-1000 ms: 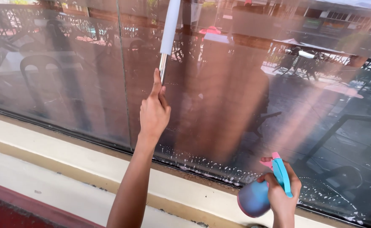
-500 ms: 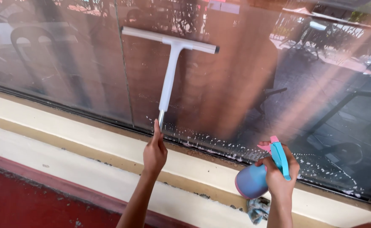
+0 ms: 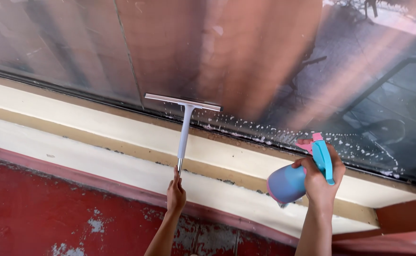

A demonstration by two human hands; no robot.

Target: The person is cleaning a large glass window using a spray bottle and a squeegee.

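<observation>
My left hand (image 3: 175,194) grips the bottom end of a white squeegee (image 3: 184,127). Its blade lies flat against the lower edge of the big window glass (image 3: 227,52), just above the frame. My right hand (image 3: 319,179) holds a blue and pink spray bottle (image 3: 291,180) with a light blue trigger, raised in front of the ledge to the right. White foam specks (image 3: 312,137) dot the glass along its bottom edge, right of the blade.
A cream and tan ledge (image 3: 75,128) runs under the window. Below it is a red painted wall or floor (image 3: 51,213) with worn patches. The glass reflects chairs and tables outside.
The squeegee has been drawn down the glass from high up to the bottom edge. My left hand dropped with it. The right hand kept the spray bottle at about the same place.
</observation>
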